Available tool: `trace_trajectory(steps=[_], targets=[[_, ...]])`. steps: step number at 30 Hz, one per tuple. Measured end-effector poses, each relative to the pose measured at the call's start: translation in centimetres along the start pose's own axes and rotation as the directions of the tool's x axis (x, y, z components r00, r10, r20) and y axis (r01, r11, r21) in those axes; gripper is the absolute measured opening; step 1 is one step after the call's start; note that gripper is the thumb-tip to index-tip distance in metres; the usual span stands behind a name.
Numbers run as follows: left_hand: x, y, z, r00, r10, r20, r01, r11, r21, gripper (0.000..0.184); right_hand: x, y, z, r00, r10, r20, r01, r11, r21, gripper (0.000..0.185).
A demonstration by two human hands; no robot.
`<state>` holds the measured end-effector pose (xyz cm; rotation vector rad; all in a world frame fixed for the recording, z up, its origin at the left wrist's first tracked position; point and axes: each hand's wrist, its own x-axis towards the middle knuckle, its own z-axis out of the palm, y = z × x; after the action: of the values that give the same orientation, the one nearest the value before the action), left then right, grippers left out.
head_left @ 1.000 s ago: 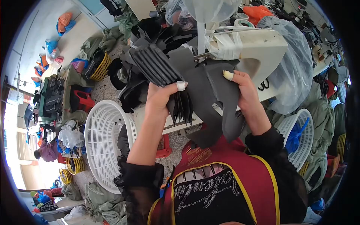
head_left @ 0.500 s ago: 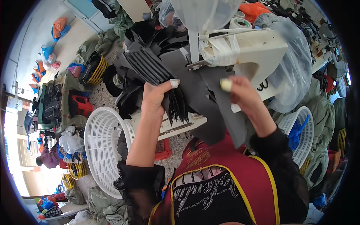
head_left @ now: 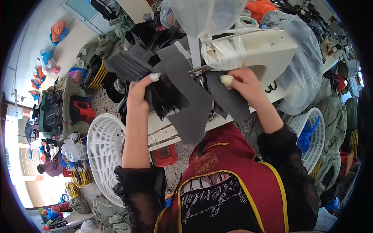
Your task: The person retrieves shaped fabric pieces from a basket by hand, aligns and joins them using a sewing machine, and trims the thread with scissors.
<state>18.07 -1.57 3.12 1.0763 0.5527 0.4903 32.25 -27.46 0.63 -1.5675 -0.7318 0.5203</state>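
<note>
A bundle of dark grey pieces (head_left: 130, 64), smeared by motion, is gripped in my left hand (head_left: 140, 91), whose thumb has white tape on it. Between thumb and fingers, my right hand (head_left: 244, 85) pinches a grey piece (head_left: 229, 99) just below the machine's metal part; its thumb wears a yellowish covering. Another flat grey piece (head_left: 190, 112) hangs over the table edge between my hands. The white machine (head_left: 264, 48), wrapped in clear tape, stands beyond my right hand. A clear funnel-shaped plastic piece (head_left: 206, 19) rises in front of it.
A white basket (head_left: 101, 151) stands at the left, and another white basket (head_left: 316, 136) with a blue bag at the right. Below the table edge (head_left: 159, 136) is a red stool (head_left: 167, 155). Dark pieces are heaped behind the bundle. A person (head_left: 52, 167) is at the far left.
My left hand and its bundle have moved left, away from the machine. My right hand has shifted slightly left and up. The grey pieces have separated, with one hanging between my hands.
</note>
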Motion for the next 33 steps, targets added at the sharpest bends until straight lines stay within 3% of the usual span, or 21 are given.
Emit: trace_trajectory(steps=[1,2,4,7,8,9,10,12,19,24,27,30,31,33], targets=[[-0.8,0.4,-0.8,0.996,0.082,-0.032,-0.081,0.996,0.034,0.034,-0.8,-0.5,0.0,0.972,-0.194,-0.130,0.156,0.954,-0.258,0.011],[-2.3,1.4,-1.2,0.997,0.063,-0.035,-0.062,0.997,0.050,0.040,-1.6,-1.2,0.1,0.893,-0.403,-0.200,0.257,0.821,-0.510,0.009],[-4.8,2.3,-2.5,0.985,0.171,0.003,-0.171,0.983,0.069,0.046,-3.3,-4.8,0.1,0.623,-0.770,-0.136,0.408,0.468,-0.784,0.011],[-8.2,3.4,-2.9,0.948,0.168,0.269,-0.246,0.925,0.288,0.055,-5.6,-6.9,3.3,0.712,-0.688,-0.139,0.566,0.680,-0.467,0.020],[-9.6,3.8,-2.2,0.941,0.127,0.314,-0.207,0.949,0.239,0.056,-5.2,-6.4,4.9,0.759,-0.645,-0.085,0.619,0.756,-0.214,0.030],[-10.6,3.3,-1.5,0.937,0.155,0.313,-0.227,0.951,0.210,0.056,-4.8,-7.4,6.5,0.851,-0.525,0.026,0.525,0.847,-0.089,0.037],[-11.5,2.8,-0.9,0.931,0.184,0.316,-0.248,0.952,0.177,0.056,-4.1,-7.1,8.3,0.877,-0.478,0.055,0.471,0.876,0.103,0.041],[-12.9,2.1,-0.3,0.939,0.148,0.309,-0.192,0.974,0.118,0.056,-3.2,-7.1,10.6,0.948,-0.231,0.219,0.089,0.854,0.513,0.043],[-14.8,0.7,-1.7,0.961,0.079,0.267,-0.127,0.977,0.171,0.055,-2.9,-6.1,11.7,0.947,-0.049,0.318,-0.171,0.760,0.627,0.044],[-14.5,-0.1,-2.6,0.969,0.024,0.247,-0.070,0.981,0.179,0.051,-3.8,-6.8,11.5,0.938,-0.055,0.342,-0.171,0.785,0.596,0.028],[-14.5,-0.2,-2.8,0.955,0.050,0.291,-0.118,0.968,0.223,0.051,-3.9,-7.2,11.3,0.944,-0.049,0.325,-0.147,0.821,0.552,0.021],[-14.2,0.9,-3.8,0.889,-0.039,0.457,-0.143,0.923,0.358,0.051,-3.8,-7.8,9.6,0.934,-0.008,0.357,-0.194,0.828,0.526,0.019],[-14.2,0.9,-3.8,0.891,-0.124,0.437,0.000,0.962,0.273,0.052,-3.7,-7.7,8.6,0.926,0.011,0.377,-0.221,0.827,0.517,0.019],[-14.3,1.0,-5.1,0.907,-0.134,0.398,0.056,0.978,0.200,0.053,-3.9,-7.4,7.0,0.950,-0.018,0.312,-0.170,0.808,0.565,0.020]])
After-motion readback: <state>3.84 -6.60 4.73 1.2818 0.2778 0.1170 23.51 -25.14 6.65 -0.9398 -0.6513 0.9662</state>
